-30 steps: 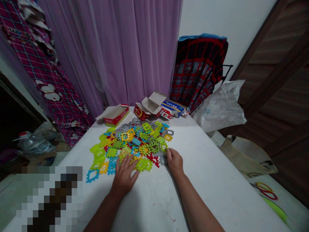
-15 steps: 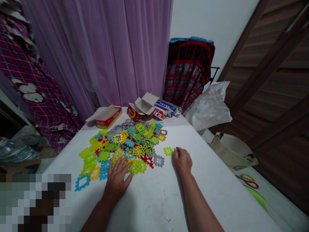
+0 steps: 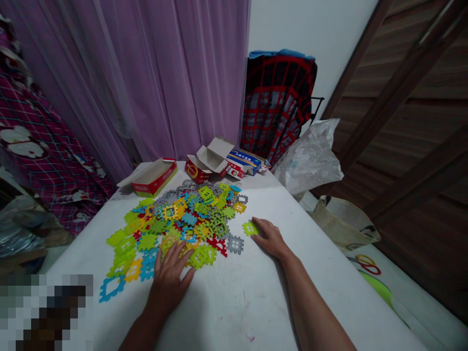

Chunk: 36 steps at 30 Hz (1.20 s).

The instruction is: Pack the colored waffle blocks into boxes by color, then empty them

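Note:
A heap of flat plastic interlocking tiles [image 3: 183, 222] in green, yellow, blue, red and grey lies on the white table [image 3: 234, 297]. My left hand [image 3: 170, 278] rests flat and open on the near edge of the heap, fingers spread over yellow and green tiles. My right hand [image 3: 268, 236] lies flat on the table to the right of the heap, its fingertips touching a lone light-green tile [image 3: 249, 227]. A grey tile [image 3: 235, 243] sits between the heap and that hand.
At the table's far edge stand an open red box [image 3: 153, 176], an opened white-flapped carton [image 3: 208, 163] and a blue box [image 3: 243, 160]. A crumpled plastic bag [image 3: 310, 158] lies at the right edge. Purple curtains hang behind. A paper bag [image 3: 343, 224] sits on the floor.
My right hand drew a light-green tile out of the heap to the right and now lies flatter beside it. The view has swung to the right. My left hand stays on the heap.

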Each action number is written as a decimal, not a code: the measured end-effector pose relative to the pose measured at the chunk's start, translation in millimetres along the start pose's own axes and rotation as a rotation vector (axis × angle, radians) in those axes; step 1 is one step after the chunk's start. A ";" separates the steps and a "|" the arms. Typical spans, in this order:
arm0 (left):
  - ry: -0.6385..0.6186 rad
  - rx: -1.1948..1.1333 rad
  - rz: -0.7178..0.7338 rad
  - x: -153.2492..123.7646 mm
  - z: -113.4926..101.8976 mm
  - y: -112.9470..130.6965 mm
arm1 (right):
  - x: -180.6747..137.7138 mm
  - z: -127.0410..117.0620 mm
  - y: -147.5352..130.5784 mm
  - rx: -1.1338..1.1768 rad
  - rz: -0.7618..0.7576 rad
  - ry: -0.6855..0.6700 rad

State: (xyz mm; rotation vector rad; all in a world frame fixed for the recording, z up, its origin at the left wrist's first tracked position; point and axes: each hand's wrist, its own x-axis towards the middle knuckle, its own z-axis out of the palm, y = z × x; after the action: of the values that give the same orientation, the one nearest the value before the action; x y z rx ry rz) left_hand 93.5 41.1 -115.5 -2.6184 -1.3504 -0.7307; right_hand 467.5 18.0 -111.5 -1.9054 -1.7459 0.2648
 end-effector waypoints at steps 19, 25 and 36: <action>-0.049 0.030 0.030 0.8 0.4 -5.7 | 0.8 1.3 -18.8 -0.146 0.142 0.222; -0.034 0.021 0.035 1.0 0.2 -4.9 | -4.6 -2.4 -23.2 -0.162 0.131 0.191; -0.008 -0.009 0.010 2.4 -2.7 2.1 | -7.0 0.7 -21.8 -0.224 0.145 0.234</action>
State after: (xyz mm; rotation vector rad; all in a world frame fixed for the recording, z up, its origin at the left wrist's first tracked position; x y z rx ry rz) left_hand 95.3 40.8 -111.7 -2.6357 -1.3382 -0.7267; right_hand 447.4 11.8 -102.5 -2.1285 -1.5378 -0.1043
